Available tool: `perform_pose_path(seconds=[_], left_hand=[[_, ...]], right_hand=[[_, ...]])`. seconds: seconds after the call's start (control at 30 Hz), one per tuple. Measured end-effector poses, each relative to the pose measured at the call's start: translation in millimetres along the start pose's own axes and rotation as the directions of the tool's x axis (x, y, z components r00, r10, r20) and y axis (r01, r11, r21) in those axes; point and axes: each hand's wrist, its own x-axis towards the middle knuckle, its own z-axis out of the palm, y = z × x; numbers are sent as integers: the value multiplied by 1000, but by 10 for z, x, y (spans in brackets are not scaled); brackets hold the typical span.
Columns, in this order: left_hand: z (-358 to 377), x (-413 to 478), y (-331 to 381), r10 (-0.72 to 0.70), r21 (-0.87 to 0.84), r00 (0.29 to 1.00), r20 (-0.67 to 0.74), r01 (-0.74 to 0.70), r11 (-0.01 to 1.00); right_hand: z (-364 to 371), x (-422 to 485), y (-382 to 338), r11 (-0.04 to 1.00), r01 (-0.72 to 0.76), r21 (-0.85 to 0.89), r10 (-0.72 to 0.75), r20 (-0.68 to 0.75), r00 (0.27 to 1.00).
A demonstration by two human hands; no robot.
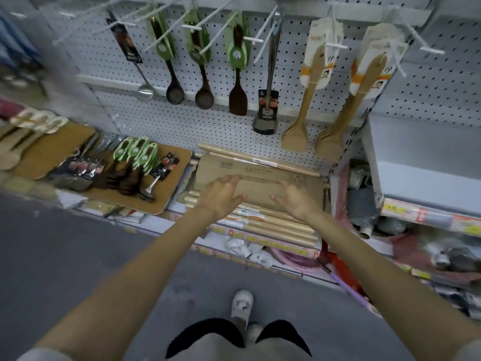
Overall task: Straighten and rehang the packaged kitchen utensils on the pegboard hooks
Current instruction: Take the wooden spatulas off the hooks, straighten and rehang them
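Packaged utensils hang on the white pegboard [203, 126]: a steel ladle [135, 66], two dark wooden spoons [170, 74], a dark spatula [237, 82], a black turner [266, 110] and two pale wooden spatulas [305, 110]. More packaged utensils lie loose on a brown board [166, 201] at the left, some with green cards [135, 155]. My left hand [221, 194] and my right hand [294, 196] rest with fingers spread on a flat cardboard sheet [260, 178] that lies over wooden rolling pins [273, 222]. Neither hand holds a utensil.
Several bare white hooks [265, 29] stick out from the pegboard's top. A grey shelf unit [421, 162] stands at the right. Cluttered lower shelves [429, 248] with a purple-handled tool [348, 287] run along the grey floor [78, 251]. My shoe [242, 303] is below.
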Motion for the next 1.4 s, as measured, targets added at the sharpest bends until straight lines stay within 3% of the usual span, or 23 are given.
perform_pose_path(seconds=[0.23,0.4,0.57,0.97,1.13,1.4], left_hand=[[-148,-548,-825,-123,154,990,-62,131,979],[-287,-847,-1697,-247,160,964,-98,260,952],[-320,-1153,-2921,-314,154,946,-79,323,934],[-1729,-2084,-6185,-499,91,856,-130,512,854],[-1865,-2108,-7069,-555,78,825,-105,563,823],[-2071,-1800,-8628,-586,133,809,-42,586,799]], right_hand=[[470,213,-878,890,261,-374,-217,157,964],[976,468,-1658,783,403,-473,-327,239,914],[1734,917,-2571,716,462,-524,-322,339,884],[3196,1763,-5488,706,487,-514,-335,364,869],[3595,2286,-6328,674,535,-509,-352,416,839],[4463,3506,-7405,723,551,-416,-344,475,810]])
